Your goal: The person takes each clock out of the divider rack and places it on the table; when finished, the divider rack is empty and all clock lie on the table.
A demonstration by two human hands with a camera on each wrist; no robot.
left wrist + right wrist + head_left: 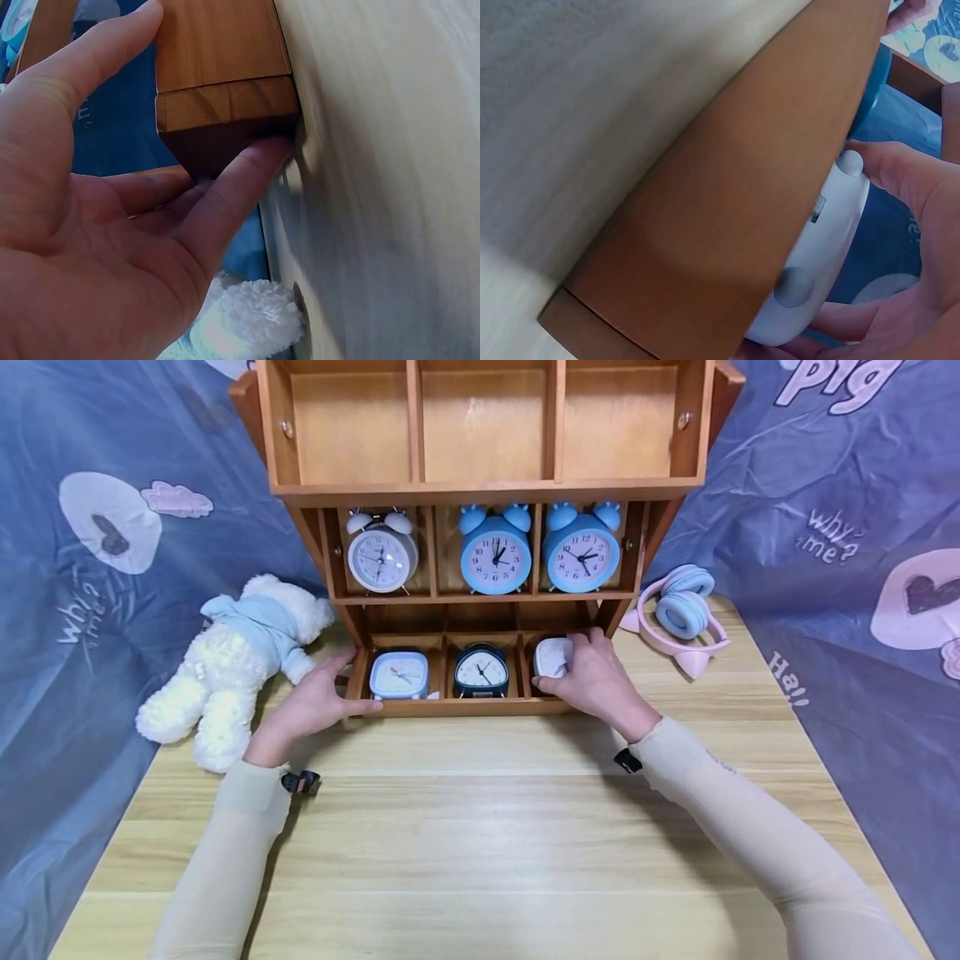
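Reaching into the bottom right compartment of the wooden shelf unit (480, 489), the right hand (592, 681) has its grip curled around a white alarm clock (552, 657) that sits just inside that slot. The left hand (318, 697) lies released with straight fingers, thumb and fingertips touching the unit's lower left corner on the counter (480, 827). A square light-blue clock (399, 675) and a dark clock (482, 670) fill the neighbouring slots, and a white teddy bear (232, 664) lies just beside the left hand.
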